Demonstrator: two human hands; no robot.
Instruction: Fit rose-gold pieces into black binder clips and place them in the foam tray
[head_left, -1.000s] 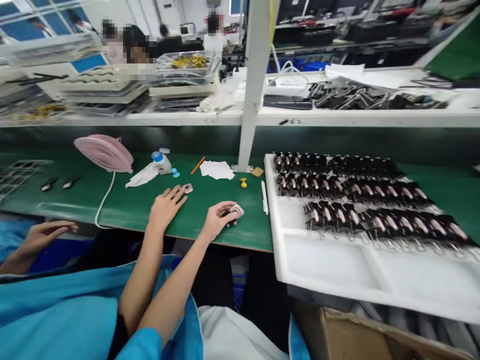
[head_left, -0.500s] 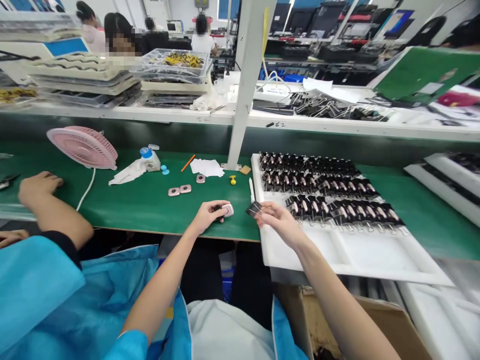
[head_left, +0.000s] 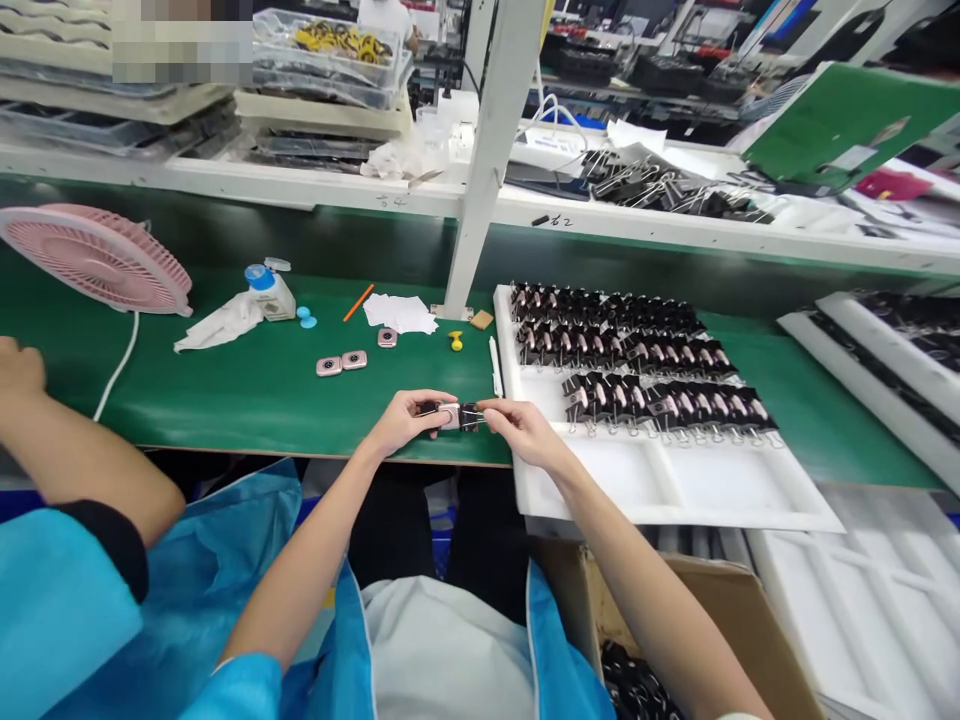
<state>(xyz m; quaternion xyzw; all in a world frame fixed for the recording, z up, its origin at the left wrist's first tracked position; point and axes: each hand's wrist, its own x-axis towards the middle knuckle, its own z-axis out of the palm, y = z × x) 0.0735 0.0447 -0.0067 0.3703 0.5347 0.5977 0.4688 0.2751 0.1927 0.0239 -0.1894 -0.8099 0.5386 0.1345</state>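
Note:
My left hand (head_left: 400,424) is closed on a pink smartwatch case (head_left: 450,416), held just above the front of the green bench. Between its fingers a black binder clip (head_left: 427,409) shows at the case's left side. My right hand (head_left: 523,430) pinches the wire handles of another black binder clip (head_left: 469,417), which meets the right side of the case. Whether its jaws are fully closed on the case cannot be made out. Three more pink watch cases lie farther back: a pair side by side (head_left: 354,360) and a single one (head_left: 387,338).
To the right, a white tray (head_left: 592,490) bears rows of clipped watch cases (head_left: 675,405). A white pen (head_left: 495,367), yellow plug-like piece (head_left: 456,341), paper (head_left: 401,313), bottle (head_left: 271,294) and pink fan (head_left: 97,258) stand around the bench. A co-worker's arm (head_left: 75,440) rests at left.
My right hand has moved left with its binder clip, bringing it against the watch case in my left hand. The view has shifted somewhat, and the co-worker's hand now sits nearer the left edge.

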